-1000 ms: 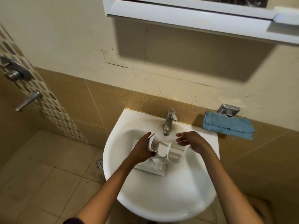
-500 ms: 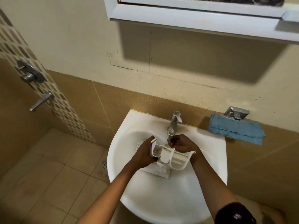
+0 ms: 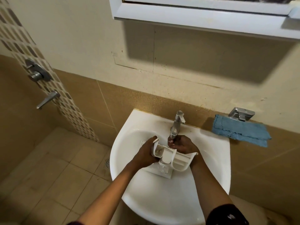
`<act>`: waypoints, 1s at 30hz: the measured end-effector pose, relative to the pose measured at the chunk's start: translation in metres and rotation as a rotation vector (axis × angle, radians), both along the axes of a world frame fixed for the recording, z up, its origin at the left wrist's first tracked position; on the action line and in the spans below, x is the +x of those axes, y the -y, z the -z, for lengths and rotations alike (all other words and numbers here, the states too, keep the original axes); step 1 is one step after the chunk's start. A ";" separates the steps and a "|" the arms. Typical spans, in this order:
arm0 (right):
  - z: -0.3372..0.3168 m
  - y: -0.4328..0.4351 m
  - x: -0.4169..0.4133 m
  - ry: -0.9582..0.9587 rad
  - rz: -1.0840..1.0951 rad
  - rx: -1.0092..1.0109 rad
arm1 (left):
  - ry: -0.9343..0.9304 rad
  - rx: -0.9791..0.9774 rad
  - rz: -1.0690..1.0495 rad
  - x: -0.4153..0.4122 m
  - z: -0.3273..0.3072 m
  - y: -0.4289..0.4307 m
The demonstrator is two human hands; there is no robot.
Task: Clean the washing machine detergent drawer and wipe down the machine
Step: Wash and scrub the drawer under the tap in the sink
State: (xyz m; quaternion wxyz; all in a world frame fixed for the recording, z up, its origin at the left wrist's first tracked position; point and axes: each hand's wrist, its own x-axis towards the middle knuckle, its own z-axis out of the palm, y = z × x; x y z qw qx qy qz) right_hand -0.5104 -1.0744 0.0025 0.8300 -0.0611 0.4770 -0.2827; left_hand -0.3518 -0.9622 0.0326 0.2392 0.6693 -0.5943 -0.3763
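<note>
Head camera, looking down: a white plastic detergent drawer with open compartments [image 3: 172, 157] sits inside a round white ceramic washbasin [image 3: 211, 176], towards the back of the bowl and just in front of a chrome single-lever tap [image 3: 176, 125]. The drawer is tilted, its open side facing the camera. Under it, 1 flat white plastic panel [image 3: 155, 170] lies on the basin floor; I cannot tell whether the 2 parts are joined.

The left hand [image 3: 145, 154] grips the drawer's left end, with its fingers wrapped round the side wall. The right hand [image 3: 183, 146] is behind the drawer, directly below the tap's spout, with its fingers curled inward. I cannot tell whether it holds anything, or whether water is running. A dark sleeve cuff [image 3: 227, 215] covers the right forearm near the bottom edge.

To the right of the basin, a folded blue microfibre cloth [image 3: 238, 132] hangs against the brown wall tiles below a small chrome wall fitting [image 3: 241, 113]. Above is the white frame of a mirror cabinet [image 3: 194, 15]. On the left, a strip of mosaic tiles [image 3: 71, 114] carries a round chrome shower valve [image 3: 36, 73] and a chrome lever handle [image 3: 47, 99]. A round floor drain [image 3: 108, 163] is set in the beige floor tiles beside the basin.
</note>
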 end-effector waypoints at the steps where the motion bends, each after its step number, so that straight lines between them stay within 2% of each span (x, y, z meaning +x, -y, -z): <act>1: 0.003 -0.002 -0.003 -0.006 0.022 0.017 | 0.004 -0.002 0.003 0.000 -0.001 -0.001; 6: 0.012 -0.017 -0.029 -0.037 0.152 -0.080 | -0.011 -0.022 0.000 0.000 0.001 -0.002; 7: 0.012 -0.018 -0.036 -0.005 0.183 -0.117 | -0.017 -0.025 0.001 0.000 0.000 -0.002; 9: -0.003 -0.020 -0.050 0.230 0.235 -0.139 | -0.041 -0.033 0.004 0.000 -0.001 -0.001; 11: -0.026 -0.021 -0.058 0.412 0.196 -0.182 | -0.055 -0.053 0.006 0.000 -0.002 0.001; 14: -0.077 -0.032 -0.063 0.310 -0.013 -0.299 | -0.058 -0.056 0.018 0.001 0.000 0.004; 15: -0.093 -0.038 -0.061 0.211 -0.122 -0.333 | -0.056 -0.059 0.022 0.001 0.000 0.005; 20: -0.132 -0.066 -0.046 -0.559 -0.622 -0.576 | -0.064 -0.087 0.023 -0.001 0.000 0.010; 22: -0.136 -0.072 -0.042 -0.811 -0.745 -0.654 | -0.071 -0.090 0.025 -0.001 0.000 0.011; 30: -0.127 -0.095 -0.020 -1.414 -0.919 -0.920 | -0.102 -0.104 0.039 0.000 0.001 0.010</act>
